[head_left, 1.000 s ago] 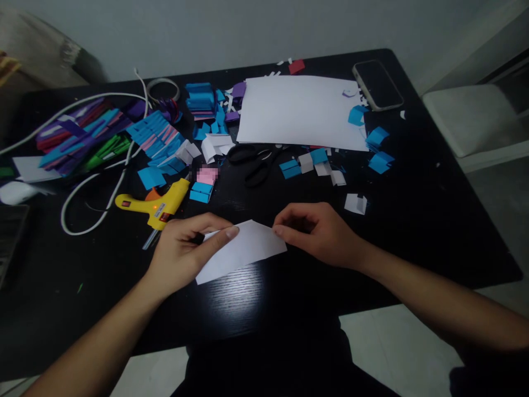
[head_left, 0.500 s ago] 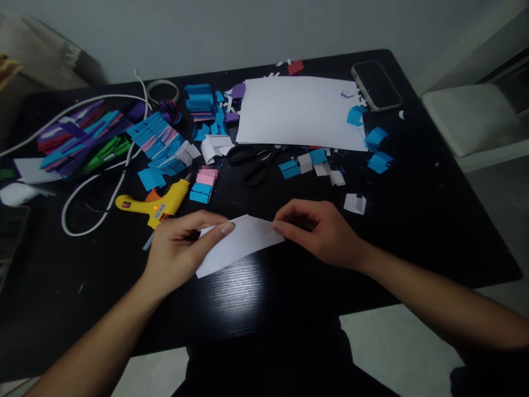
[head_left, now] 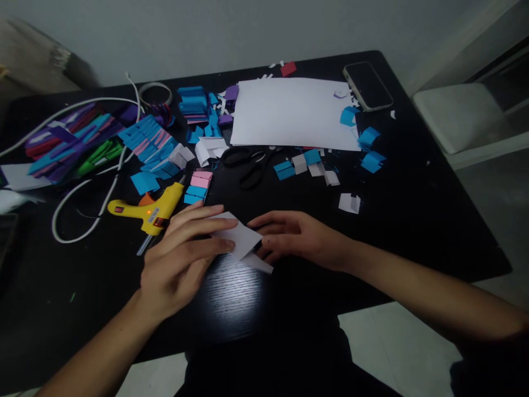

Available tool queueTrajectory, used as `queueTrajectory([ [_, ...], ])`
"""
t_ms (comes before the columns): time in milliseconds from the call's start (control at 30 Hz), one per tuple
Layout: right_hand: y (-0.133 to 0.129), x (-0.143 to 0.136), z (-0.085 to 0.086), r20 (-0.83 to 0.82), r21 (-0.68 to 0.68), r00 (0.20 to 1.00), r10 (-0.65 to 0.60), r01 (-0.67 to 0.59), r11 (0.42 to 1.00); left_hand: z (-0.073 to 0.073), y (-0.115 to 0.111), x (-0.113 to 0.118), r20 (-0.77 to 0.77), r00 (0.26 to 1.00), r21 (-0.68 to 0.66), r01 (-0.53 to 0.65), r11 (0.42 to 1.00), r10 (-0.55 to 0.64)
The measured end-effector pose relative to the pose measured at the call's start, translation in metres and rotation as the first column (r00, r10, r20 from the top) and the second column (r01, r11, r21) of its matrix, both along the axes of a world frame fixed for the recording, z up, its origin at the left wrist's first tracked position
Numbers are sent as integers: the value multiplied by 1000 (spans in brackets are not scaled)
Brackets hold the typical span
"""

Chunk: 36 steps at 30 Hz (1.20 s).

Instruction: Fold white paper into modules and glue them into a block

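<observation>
A folded white paper sheet (head_left: 244, 236) was near the middle of the front edge of the black table (head_left: 413, 209). The left hand (head_left: 176, 264), fingers outstretched, held it; the right hand (head_left: 306, 238), half-curled, met its right side, grip unclear.

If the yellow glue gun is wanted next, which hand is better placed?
Likely the left hand: it is close beside the yellow glue gun, while the right hand is farther, across the folded white paper. The left fingers lie on that paper, so they'd probably have to leave it first.
</observation>
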State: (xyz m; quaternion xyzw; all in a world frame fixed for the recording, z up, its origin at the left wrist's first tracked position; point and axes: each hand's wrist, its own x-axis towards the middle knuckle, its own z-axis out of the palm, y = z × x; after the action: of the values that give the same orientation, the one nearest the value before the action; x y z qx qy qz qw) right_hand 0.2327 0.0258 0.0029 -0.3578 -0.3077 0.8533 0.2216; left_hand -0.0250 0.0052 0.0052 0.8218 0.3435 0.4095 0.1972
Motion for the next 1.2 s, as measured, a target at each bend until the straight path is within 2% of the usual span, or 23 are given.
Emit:
queueTrajectory([
  [100, 0, -1, -1, -32, -53, 999, -8, 6, 999, 0, 1, 0, -36, 999, 5, 9, 1000, -8],
  [233, -1, -1, 0, 11, 16, 997, -83, 82, 996, 0, 2, 1, -54, 998, -8, -25, 1000, 25],
  [500, -2, 1, -1, 18, 97, 991, -135, 133, 986, -1, 1, 1, -42, 997, -8, -61, 998, 60],
  [600, -1, 0, -2, -30, 133, 990, -136, 139, 981, -1, 0, 5, -40, 999, -42, -4, 999, 2],
  [700, -2, 0, -1, -40, 173, 986, -162, 167, 971, -1, 0, 9, -12, 996, -142, 90, 986, -92],
  [800, -4, -2, 2, 36, 267, 976, -217, 200, 943, 1, 0, 13, 33, 989, -225, 146, 963, -143],
  [933, -9, -5, 4, 127, 391, 954, -273, 205, 897, 5, -2, 14, 83, 986, -308, 164, 937, -145],
  [1000, -12, -6, 3, 161, 446, 941, -299, 201, 872, 5, -5, 14, 98, 989, -372, 142, 917, -114],
  [1133, -17, -8, 0, 213, 573, 916, -341, 165, 802, 2, -10, 22, 192, 978, -555, 39, 831, 82],
  [1200, -19, -8, -2, 217, 626, 919, -330, 129, 769, 1, -12, 27, 173, 978, -603, 10, 797, 119],
])
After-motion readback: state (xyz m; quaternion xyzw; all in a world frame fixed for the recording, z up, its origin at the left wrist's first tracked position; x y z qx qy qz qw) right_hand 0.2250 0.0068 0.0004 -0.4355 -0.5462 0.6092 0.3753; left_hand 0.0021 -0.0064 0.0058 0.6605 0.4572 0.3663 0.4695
